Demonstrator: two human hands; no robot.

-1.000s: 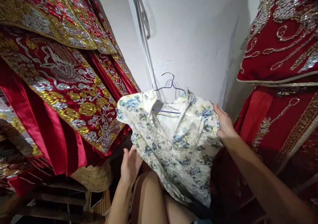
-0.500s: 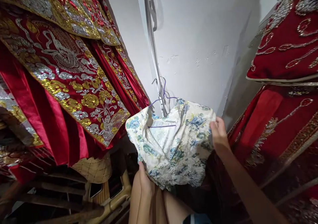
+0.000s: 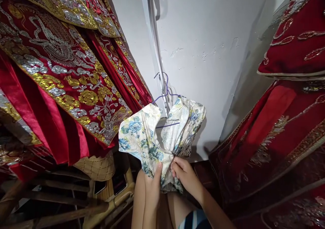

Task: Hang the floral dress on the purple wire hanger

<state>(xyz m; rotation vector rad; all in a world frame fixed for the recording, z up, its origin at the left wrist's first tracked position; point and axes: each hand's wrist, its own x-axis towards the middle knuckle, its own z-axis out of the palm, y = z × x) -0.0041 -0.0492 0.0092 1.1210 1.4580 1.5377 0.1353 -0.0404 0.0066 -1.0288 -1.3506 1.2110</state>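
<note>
Head — hands [image 3: 153, 183] [image 3: 187, 175] on blouse [image 3: 142, 134], gap, skirt [image 3: 269, 131] edge

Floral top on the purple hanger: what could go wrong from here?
1. The left hand and right hand grip the floral top below its neckline; a hard tug might slip a shoulder off the purple hanger.
2. The hook's support isn't clear, so the hanger could drop if released.
3. The embroidered red garment looks close to one shoulder; it might snag.
</note>
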